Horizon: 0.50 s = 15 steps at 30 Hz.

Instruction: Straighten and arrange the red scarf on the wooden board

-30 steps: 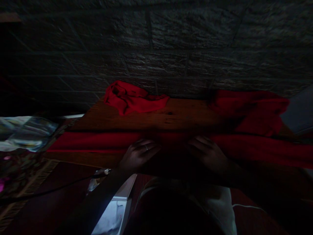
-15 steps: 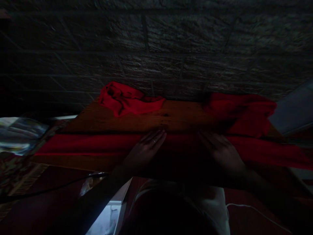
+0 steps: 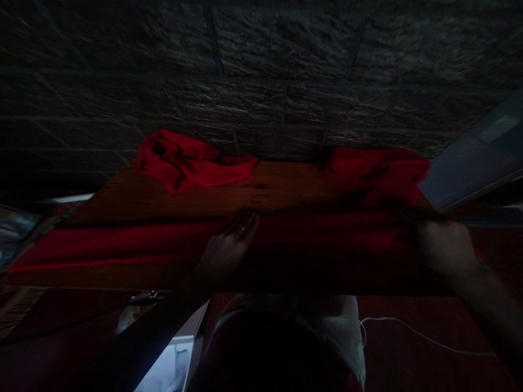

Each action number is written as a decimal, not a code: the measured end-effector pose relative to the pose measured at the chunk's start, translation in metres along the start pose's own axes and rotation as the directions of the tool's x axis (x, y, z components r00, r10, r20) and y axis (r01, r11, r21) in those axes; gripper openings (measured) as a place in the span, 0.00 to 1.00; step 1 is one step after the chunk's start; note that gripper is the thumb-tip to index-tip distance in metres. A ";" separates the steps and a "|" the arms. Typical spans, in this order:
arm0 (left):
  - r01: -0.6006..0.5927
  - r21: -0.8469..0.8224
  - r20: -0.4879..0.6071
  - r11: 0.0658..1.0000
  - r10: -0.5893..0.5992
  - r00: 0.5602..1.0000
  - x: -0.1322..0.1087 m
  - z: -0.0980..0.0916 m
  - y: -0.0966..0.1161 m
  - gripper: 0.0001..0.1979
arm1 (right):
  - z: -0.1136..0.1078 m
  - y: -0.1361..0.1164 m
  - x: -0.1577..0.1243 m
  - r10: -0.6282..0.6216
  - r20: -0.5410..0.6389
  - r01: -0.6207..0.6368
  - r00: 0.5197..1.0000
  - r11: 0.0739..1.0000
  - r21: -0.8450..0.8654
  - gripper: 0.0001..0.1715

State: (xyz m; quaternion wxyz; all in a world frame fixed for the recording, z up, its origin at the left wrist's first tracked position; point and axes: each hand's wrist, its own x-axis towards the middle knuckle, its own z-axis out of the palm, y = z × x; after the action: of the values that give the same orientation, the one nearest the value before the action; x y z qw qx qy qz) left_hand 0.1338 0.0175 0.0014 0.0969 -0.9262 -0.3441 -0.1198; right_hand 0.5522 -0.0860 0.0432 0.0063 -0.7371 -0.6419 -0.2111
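A long folded strip of red fabric (image 3: 122, 242) lies across a wooden table (image 3: 281, 182). My left hand (image 3: 229, 242), with a ring on one finger, rests flat on the strip near its middle, fingers stretched out. Over at the strip's right end, my right hand (image 3: 447, 247) is closed around the fabric; its fingertips are in dark shadow. A crumpled red cloth (image 3: 192, 163) sits at the table's back left. Another red cloth (image 3: 376, 169) lies at the back right, just behind the strip.
A rough stone-block wall (image 3: 253, 98) rises directly behind the table. A pale panel (image 3: 478, 152) stands at the right. Below are a white cord (image 3: 420, 335) on the floor and a white box-like object (image 3: 167, 362). The light is very dim.
My right hand has moved right, from lying flat on the strip to closing at its right end. My left hand stays on the strip. The view has shifted right.
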 end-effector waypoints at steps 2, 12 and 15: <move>0.005 0.011 -0.001 1.000 -0.005 1.000 0.001 0.000 0.000 0.29 | -0.001 0.022 0.000 0.113 0.095 -0.101 0.989 0.987 -0.123 0.21; 0.032 0.089 -0.068 0.995 -0.026 0.997 -0.013 0.009 -0.005 0.37 | 0.030 0.120 -0.016 0.411 0.058 -0.394 0.910 0.899 -0.188 0.21; 0.060 0.057 -0.111 0.997 -0.053 0.992 -0.016 0.013 -0.005 0.43 | 0.029 0.136 -0.018 0.434 -0.078 -0.440 0.898 0.890 -0.122 0.24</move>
State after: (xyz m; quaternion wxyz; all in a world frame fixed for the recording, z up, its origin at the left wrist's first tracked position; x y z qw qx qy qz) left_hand 0.1208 0.0143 -0.0150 0.1403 -0.9047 -0.3678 -0.1627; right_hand 0.6882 -0.1185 0.0465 0.0185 -0.8559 -0.4434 -0.2655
